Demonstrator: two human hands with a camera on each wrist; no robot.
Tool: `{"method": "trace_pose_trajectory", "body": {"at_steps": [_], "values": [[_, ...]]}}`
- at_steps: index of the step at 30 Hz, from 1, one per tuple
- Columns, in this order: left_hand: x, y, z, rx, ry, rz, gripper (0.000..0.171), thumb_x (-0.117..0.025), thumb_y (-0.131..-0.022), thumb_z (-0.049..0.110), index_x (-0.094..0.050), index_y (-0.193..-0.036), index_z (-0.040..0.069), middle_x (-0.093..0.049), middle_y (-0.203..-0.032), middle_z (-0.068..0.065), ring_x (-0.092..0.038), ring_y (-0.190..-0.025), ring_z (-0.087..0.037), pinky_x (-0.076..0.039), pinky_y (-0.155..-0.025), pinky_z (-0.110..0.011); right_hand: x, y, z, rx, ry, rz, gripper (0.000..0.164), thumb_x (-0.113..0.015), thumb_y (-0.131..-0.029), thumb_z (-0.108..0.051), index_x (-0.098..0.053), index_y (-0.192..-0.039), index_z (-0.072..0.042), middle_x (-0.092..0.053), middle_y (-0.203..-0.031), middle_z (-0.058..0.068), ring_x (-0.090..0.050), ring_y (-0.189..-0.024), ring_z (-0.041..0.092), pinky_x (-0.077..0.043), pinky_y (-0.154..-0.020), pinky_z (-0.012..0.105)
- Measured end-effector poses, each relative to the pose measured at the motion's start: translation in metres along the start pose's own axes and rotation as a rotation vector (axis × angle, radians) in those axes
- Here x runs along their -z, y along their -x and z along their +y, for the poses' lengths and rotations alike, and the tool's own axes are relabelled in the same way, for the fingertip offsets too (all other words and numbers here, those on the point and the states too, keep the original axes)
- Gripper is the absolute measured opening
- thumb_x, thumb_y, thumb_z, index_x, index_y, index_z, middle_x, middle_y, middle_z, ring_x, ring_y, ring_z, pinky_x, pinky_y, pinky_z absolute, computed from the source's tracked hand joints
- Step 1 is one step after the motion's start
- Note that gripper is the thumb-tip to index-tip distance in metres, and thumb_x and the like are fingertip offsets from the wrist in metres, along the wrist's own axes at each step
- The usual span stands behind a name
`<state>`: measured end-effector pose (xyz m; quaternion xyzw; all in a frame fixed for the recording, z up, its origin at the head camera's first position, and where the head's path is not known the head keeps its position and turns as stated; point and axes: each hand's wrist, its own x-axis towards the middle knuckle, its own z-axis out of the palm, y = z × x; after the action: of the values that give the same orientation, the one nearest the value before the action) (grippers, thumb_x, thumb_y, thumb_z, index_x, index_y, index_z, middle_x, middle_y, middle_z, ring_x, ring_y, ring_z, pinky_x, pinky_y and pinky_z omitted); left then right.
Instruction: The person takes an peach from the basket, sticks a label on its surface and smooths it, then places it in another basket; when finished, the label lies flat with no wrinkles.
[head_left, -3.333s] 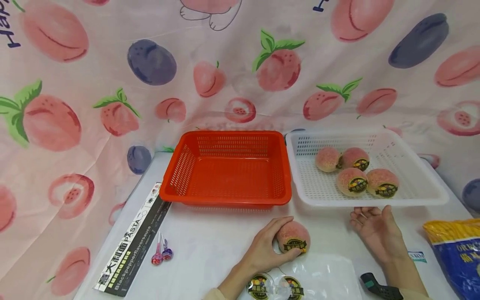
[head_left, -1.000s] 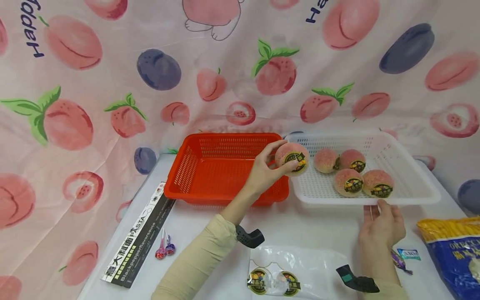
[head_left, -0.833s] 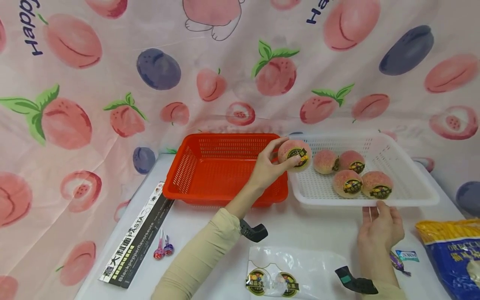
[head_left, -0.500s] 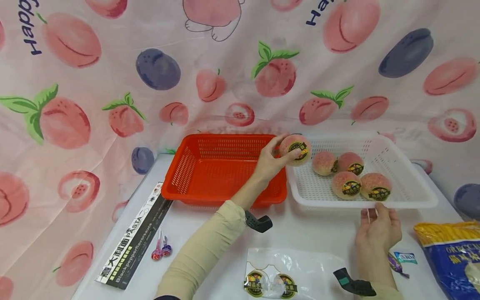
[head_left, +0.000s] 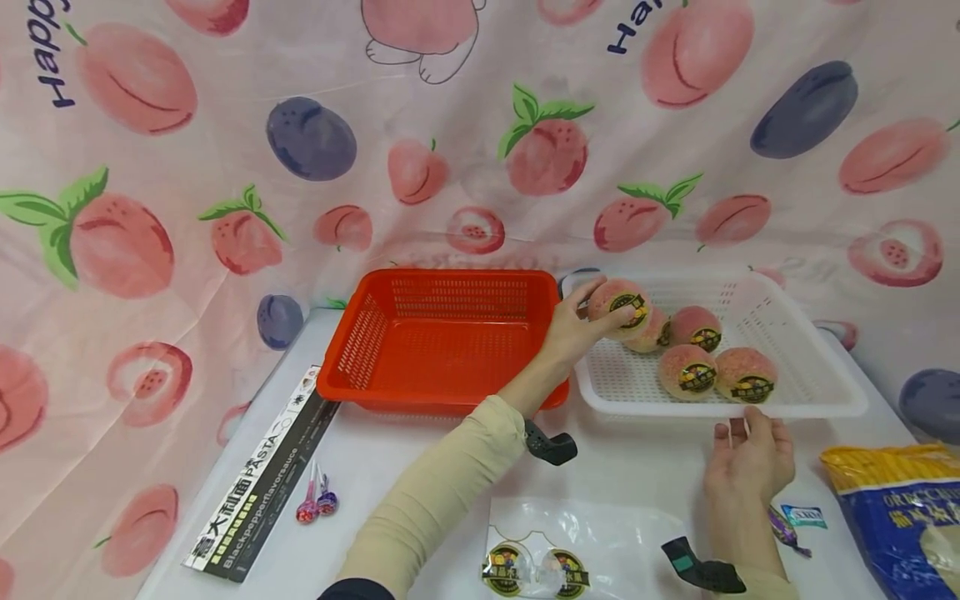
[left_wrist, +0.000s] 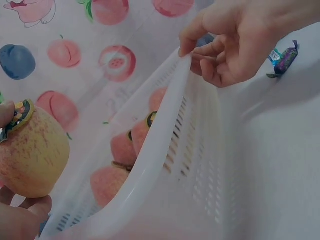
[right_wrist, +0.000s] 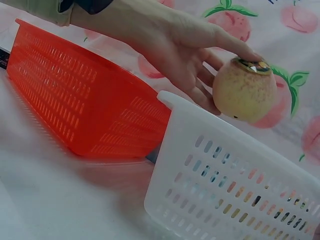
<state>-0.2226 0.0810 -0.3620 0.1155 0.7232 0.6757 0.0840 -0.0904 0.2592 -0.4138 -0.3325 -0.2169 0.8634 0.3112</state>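
Observation:
My left hand (head_left: 572,335) grips a pink-yellow peach (head_left: 617,305) with a black and gold label, thumb over the label. It holds the peach above the left part of a white plastic basket (head_left: 817,410). Inside that basket sit several more labelled peaches (head_left: 746,373), one partly hidden behind the held one. At the basket's front edge, my right hand (head_left: 748,471) pinches the rim, thumb on top and fingers below. The left wrist view shows this right hand (left_wrist: 245,42) at the rim. In the right wrist view, the held peach (right_wrist: 245,92) is above the rim.
An orange-red basket (head_left: 352,392) stands left of the white one. A pasta box (head_left: 262,475) and two lollipops (head_left: 317,500) lie at left. A clear labelled bag (head_left: 637,542) is in front. Wrapped sweets (head_left: 804,517) and a blue-yellow bag (head_left: 892,508) are at right.
My left hand has lifted the peach from the table near the clear bag, carrying it up and right over the white basket. My right hand has come to hold the basket's front rim.

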Motion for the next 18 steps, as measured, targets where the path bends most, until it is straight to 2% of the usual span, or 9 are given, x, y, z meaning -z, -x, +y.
{"method": "trace_pose_trajectory", "body": {"at_steps": [4,8,12,18], "values": [[-0.012,-0.004,-0.004,0.021,0.029,0.023,0.061,-0.073,-0.068,0.042,-0.046,-0.123,0.039,-0.049,-0.12,0.016,-0.046,-0.103,-0.01,-0.047,-0.077,-0.026,-0.001,-0.001,0.0,-0.006,-0.012,-0.006,0.045,-0.072,-0.072,-0.01,-0.053,-0.112,-0.014,-0.047,-0.122,0.0,-0.046,-0.093,0.016,-0.043,-0.058,0.025],[-0.026,-0.005,-0.009,0.074,0.05,0.068,0.063,-0.074,-0.067,0.04,-0.045,-0.124,0.039,-0.049,-0.124,0.013,-0.048,-0.108,-0.009,-0.047,-0.085,-0.027,-0.002,-0.002,0.0,-0.011,-0.032,-0.013,0.043,-0.071,-0.072,-0.008,-0.053,-0.111,-0.013,-0.047,-0.122,0.001,-0.046,-0.09,0.017,-0.041,-0.055,0.025],[-0.04,-0.003,-0.012,0.15,0.034,0.124,0.063,-0.075,-0.065,0.042,-0.046,-0.122,0.041,-0.049,-0.126,0.013,-0.048,-0.112,-0.009,-0.042,-0.095,-0.033,-0.003,-0.002,0.0,-0.017,-0.049,-0.016,0.043,-0.07,-0.073,-0.007,-0.053,-0.112,-0.013,-0.048,-0.122,0.002,-0.047,-0.087,0.017,-0.04,-0.053,0.026],[-0.058,-0.003,-0.015,0.213,-0.01,0.221,0.064,-0.078,-0.063,0.037,-0.05,-0.12,0.034,-0.051,-0.123,0.012,-0.048,-0.11,-0.009,-0.04,-0.097,-0.034,-0.002,-0.003,0.001,-0.018,-0.065,-0.014,0.044,-0.07,-0.073,-0.006,-0.051,-0.113,-0.013,-0.047,-0.121,0.002,-0.047,-0.085,0.017,-0.039,-0.052,0.027]]}}
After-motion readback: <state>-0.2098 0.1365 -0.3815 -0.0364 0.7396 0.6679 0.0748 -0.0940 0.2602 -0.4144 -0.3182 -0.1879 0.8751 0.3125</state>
